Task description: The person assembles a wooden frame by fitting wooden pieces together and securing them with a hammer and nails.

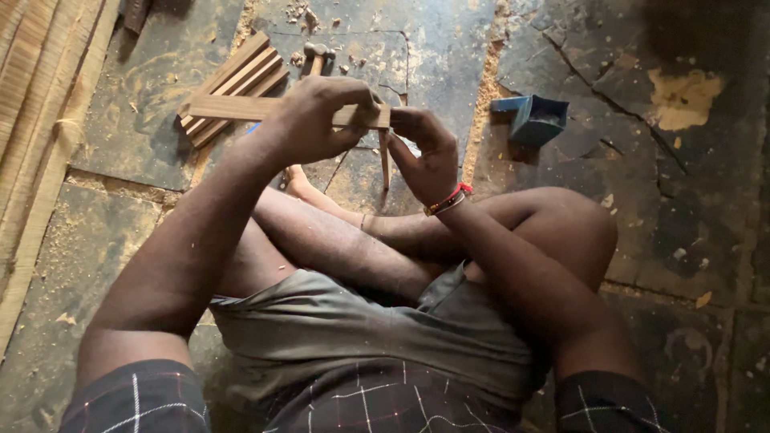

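Note:
I sit cross-legged on a dark stone floor. My left hand (313, 120) grips a flat wooden strip (228, 107) held level across the front of me, its right end at my fingers. My right hand (429, 152), with a red band at the wrist, is closed at that same end and holds a second, thinner wooden strip (384, 160) that hangs down at a right angle from it. The joint between the two strips is partly hidden by my fingers.
A stack of several wooden strips (241, 76) lies on the floor behind the held one. A hammer (315, 54) rests just beyond it. A small blue open box (536, 120) sits to the right. Long pale boards (36, 104) run along the left edge. Sawdust is scattered about.

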